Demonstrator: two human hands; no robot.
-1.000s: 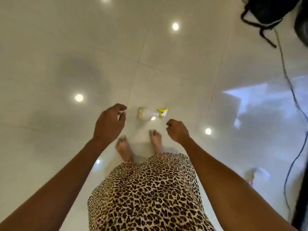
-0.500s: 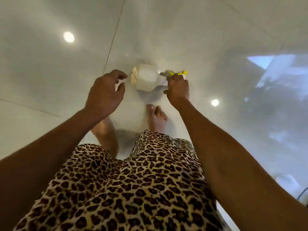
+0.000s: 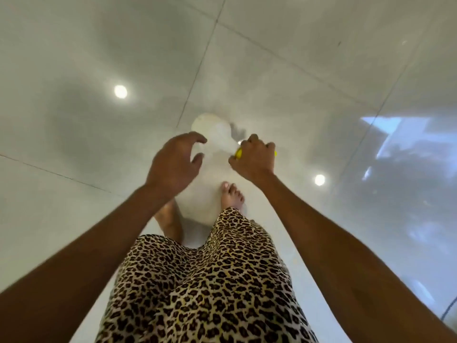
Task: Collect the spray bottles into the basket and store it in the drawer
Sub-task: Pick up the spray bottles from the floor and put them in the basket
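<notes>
A white spray bottle (image 3: 214, 132) with a yellow spray head is in the middle of the head view, blurred, its base pointing up and left. My right hand (image 3: 254, 159) is shut around the yellow head end; only slivers of yellow show beside the fingers. My left hand (image 3: 176, 162) hovers just left of the bottle's body with fingers spread and curled, not clearly touching it. No basket or drawer is in view.
Glossy pale floor tiles (image 3: 99, 58) with grout lines fill the view and mirror ceiling lights and a window at the right. My bare feet (image 3: 231, 196) and a leopard-print skirt (image 3: 197, 280) are below the hands. A thin cable (image 3: 447, 315) shows at the lower right edge.
My right hand has closed on the bottle's yellow head and the bottle now points up and left. My left hand has moved in closer to the bottle's body.
</notes>
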